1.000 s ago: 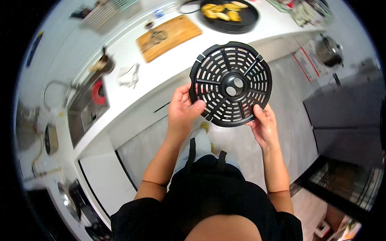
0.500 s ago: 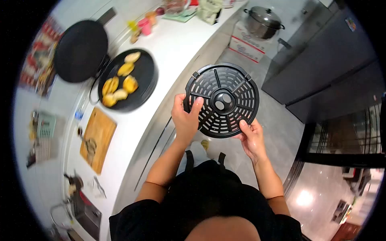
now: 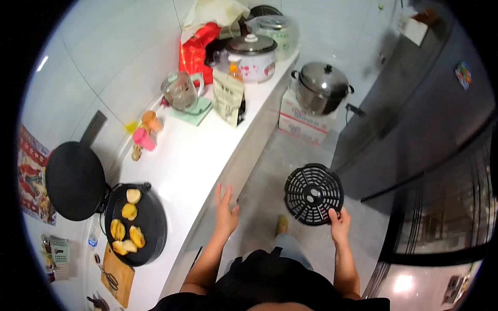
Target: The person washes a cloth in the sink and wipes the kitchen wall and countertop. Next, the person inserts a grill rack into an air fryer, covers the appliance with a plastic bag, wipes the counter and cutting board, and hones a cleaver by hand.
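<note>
Head view: the right hand (image 3: 340,228) is closed on the rim of a round black slotted plate (image 3: 321,194), thumb on the near face; fingers behind the rim are hidden. Left hand (image 3: 225,217) is open, fingers spread, holding nothing, positioned beside the worktop (image 3: 181,171) edge. The plate is above the floor (image 3: 259,176), between the worktop and the dark cabinet (image 3: 394,140), apart from both.

Outward, to the left: 6 yellow food pieces (image 3: 129,211) lie in the black pan (image 3: 157,223), whose lid (image 3: 75,181) is raised. Scissors (image 3: 112,281) rest on the cutting board (image 3: 124,285). Farther along the worktop stand a pouch (image 3: 227,98), a glass jug (image 3: 180,94) and a rice cooker (image 3: 257,66). Beyond the plate, a lidded steel pot (image 3: 321,90) sits on stacked cartons (image 3: 303,124).

Current step, as judged: 1-handed handling of the plate. Any move from this position calls for a firm rim grip, since support is at 1 side only, and clearance from the cabinet.

Difference from the earlier frame: 2 hands gripped the plate there; the left has released it. The plate is now farther from the torso, and the rice cooker has come into view.
</note>
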A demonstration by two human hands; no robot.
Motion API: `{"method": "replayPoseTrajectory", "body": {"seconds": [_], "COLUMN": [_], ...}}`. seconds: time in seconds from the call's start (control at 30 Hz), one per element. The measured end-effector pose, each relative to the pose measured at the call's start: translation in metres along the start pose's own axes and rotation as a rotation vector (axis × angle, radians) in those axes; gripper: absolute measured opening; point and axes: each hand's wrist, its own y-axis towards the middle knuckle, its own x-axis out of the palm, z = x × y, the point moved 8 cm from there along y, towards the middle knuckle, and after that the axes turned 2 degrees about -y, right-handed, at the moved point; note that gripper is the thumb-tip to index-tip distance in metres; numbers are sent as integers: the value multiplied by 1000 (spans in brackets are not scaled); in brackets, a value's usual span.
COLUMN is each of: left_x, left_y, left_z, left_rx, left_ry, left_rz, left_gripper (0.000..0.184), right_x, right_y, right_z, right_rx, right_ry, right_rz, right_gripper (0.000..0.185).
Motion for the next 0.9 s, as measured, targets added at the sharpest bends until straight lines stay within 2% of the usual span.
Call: {"method": "replayPoseTrajectory", "body": {"seconds": [0.03, 0.1, 0.13, 0.2, 0.23, 0.27, 0.3, 0.33, 0.4, 0.5, 0.53, 0.6, 0.63, 0.77, 0.8, 0.9], "left_x": [11, 41, 50, 72, 82, 93, 100, 104, 120, 150, 161, 182, 191, 222, 227, 230], "left_y": [11, 30, 48, 72, 96, 111, 132, 152, 192, 249, 265, 311, 334, 407, 425, 465], "left_z": [-12, -37, -39, -55, -49, -49, -34, -14, 0, -5, -4, -5, 2, 12, 11, 17], "left_rx": [-268, -691, -691, -707, -422, -286, -147, -14, -112, -155, -153, -117, -46, 51, 26, -55], "left_ry": [-177, -51, -37, -5, 67, 101, 136, 170, 24, -237, -233, -227, -215, -336, -358, -411], "left_rz": [-56, -361, -360, -369, -332, -286, -236, -187, -327, -418, -452, -506, -535, -555, -560, -540], "left_gripper": [22, 20, 22, 29, 41, 41, 42, 44, 45, 39, 39, 38, 37, 34, 34, 33], "right_x": [3, -4, 3, 19, 29, 38, 44, 54, 90, 117, 131, 145, 155, 183, 200, 224], "right_y": [34, 100, 125, 185, 212, 240, 272, 304, 351, 426, 440, 477, 498, 581, 598, 661], "right_z": [13, -26, -53, -48, -47, -43, -47, -44, -48, -83, -111, -132, -142, -181, -198, -204], "right_rx": [186, -193, -395, -194, -92, 7, -161, -142, 148, -64, -73, -28, -25, -24, -87, -80], "right_ry": [270, -227, -475, -197, -63, 68, -71, -30, 350, 354, 430, 485, 560, 634, 725, 806], "right_rz": [-3, 10, 22, -5, -17, -26, -37, -159, -217, -199, -203, -42, -121, -110, -128, -223], "right_gripper": [17, 18, 19, 25, 29, 32, 28, 19, 16, 16, 24, 38, 57, 54, 54, 55]}}
